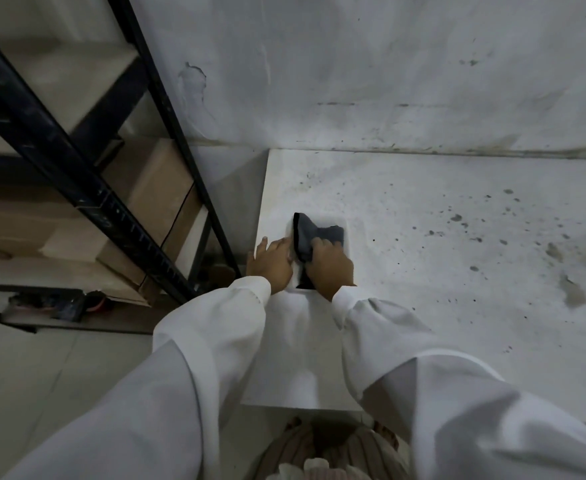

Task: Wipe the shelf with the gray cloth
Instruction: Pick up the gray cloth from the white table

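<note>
From gray cloth (310, 237) rightward: shelf (423, 271) open, only dark specks, your hand passes freely. Ahead: wall (353, 81) closes shelf's far side. Left: your left hand (272, 263) at shelf edge; past narrow gap, black metal rack (165, 109) and cardboard boxes (153, 188) block reach.

the shelf (423, 237) lay against the foot of the wall (353, 64) behind it. the cloth (315, 237) sat on the shelf near its left end, with the right hand (331, 268) on the cloth's near part. the left hand (270, 265) rested on the shelf just left of the cloth, by the shelf's left edge. a rack (111, 209) stood left of the shelf, with boxes (153, 202) on its levels.
</note>
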